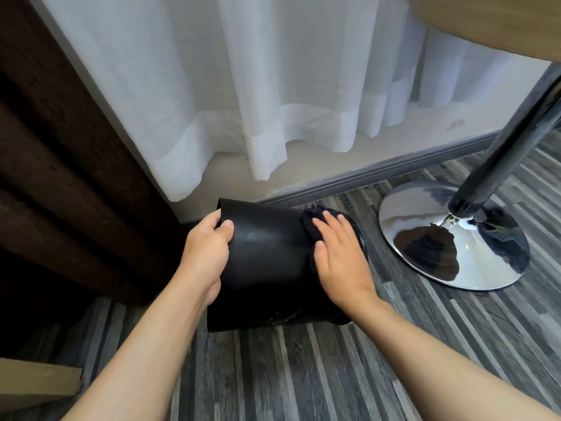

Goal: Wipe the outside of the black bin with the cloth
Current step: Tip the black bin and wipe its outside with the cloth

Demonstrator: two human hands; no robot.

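Two bare arms reach in from the bottom edge, closest to the camera, and they stretch out over the striped grey wood floor (318, 375). Behind everything hangs a big white see-through curtain (243, 86), and its hem stops just above a pale wall and a grey baseboard (379, 171). On the left side stands a dark brown curtain (60, 162) with deep folds. On the right is a table with a tan wooden top (501, 22), a shiny metal pole (510, 141) and a round shiny metal base (455, 235) that sits flat on the floor. The black bin (267, 262) is in the middle of the floor, near the baseboard and just left of the shiny base. It is tipped onto its side, with one end to the left and the other end to the right. The left hand (206, 250) holds the bin at its left end, with the thumb curled over the edge onto the outside and the fingers tucked behind it. The right hand (340, 253) lies flat on top of the bin near its right end, fingers spread and pressing down. Under those fingers is a small dark cloth (309, 226), bunched up against the bin's outside, poking out past the fingertips.
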